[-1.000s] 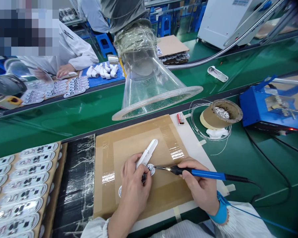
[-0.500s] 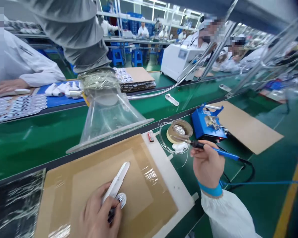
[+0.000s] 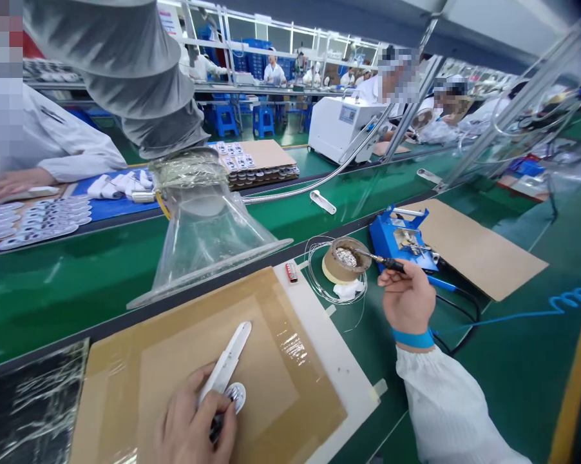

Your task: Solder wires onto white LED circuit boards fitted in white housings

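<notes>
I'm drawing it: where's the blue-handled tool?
In the head view, the blue-handled tool is right of centre in the right hand, tip by the brown pot.

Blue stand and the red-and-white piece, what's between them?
In the head view, the brown pot, with wire coiled around it and the soldering iron's tip at its mouth.

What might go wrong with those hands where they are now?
The right hand holds the iron with its tip at the pot; if it's hot, a slip might scorch the white wad beside it. The left hand holds the white part and the disc; a loose grip might let either shift.
</notes>
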A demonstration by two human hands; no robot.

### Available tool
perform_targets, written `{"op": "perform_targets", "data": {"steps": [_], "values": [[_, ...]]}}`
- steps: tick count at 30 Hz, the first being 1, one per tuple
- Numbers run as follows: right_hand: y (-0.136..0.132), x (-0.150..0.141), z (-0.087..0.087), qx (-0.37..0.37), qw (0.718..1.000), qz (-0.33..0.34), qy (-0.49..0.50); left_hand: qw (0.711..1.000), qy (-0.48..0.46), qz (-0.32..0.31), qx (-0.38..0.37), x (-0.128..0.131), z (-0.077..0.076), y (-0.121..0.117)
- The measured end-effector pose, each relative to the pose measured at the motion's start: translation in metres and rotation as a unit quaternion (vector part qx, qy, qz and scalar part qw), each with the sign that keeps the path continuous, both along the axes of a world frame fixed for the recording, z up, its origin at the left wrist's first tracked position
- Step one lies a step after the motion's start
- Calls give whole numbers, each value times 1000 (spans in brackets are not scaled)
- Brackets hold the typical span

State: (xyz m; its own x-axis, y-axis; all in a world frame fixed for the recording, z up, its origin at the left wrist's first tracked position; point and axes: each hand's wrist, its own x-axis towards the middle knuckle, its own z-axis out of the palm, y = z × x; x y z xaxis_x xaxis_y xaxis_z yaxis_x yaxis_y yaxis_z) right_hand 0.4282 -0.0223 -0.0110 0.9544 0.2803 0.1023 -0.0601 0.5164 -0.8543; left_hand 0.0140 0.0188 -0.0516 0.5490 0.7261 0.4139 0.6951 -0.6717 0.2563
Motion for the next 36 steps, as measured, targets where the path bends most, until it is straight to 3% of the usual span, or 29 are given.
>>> {"op": "perform_targets", "data": {"steps": [5, 8, 12, 17, 22, 25, 28, 30, 32, 34, 36], "values": [[-8, -44, 4, -9, 996, 84, -41, 999, -18, 17, -46, 10, 20, -12], [-12, -81, -5, -35, 983, 158, -92, 997, -14, 28, -65, 14, 25, -17], [-17, -116, -25, -79, 964, 205, -152, 997, -3, 33, -75, 16, 27, -19], [-21, -122, -38, -104, 956, 216, -168, 994, 22, 21, -103, 9, 35, -15], [-20, -119, -38, -91, 963, 228, -114, 976, 48, -57, -206, -11, 55, -4], [-20, -119, -40, -94, 963, 226, -112, 957, 28, -74, -280, -23, 59, 21], [-23, -118, -42, -122, 962, 216, -116, 957, -48, -5, -285, -38, 54, 71], [-24, -118, -43, -137, 962, 208, -108, 958, -140, 108, -226, -51, 47, 109], [-25, -117, -43, -142, 963, 205, -100, 947, -207, 216, -120, -64, 38, 138], [-25, -117, -44, -143, 963, 204, -99, 943, -212, 248, -59, -72, 28, 151], [-25, -117, -45, -154, 962, 203, -97, 955, -183, 227, -49, -74, 18, 151]]}}
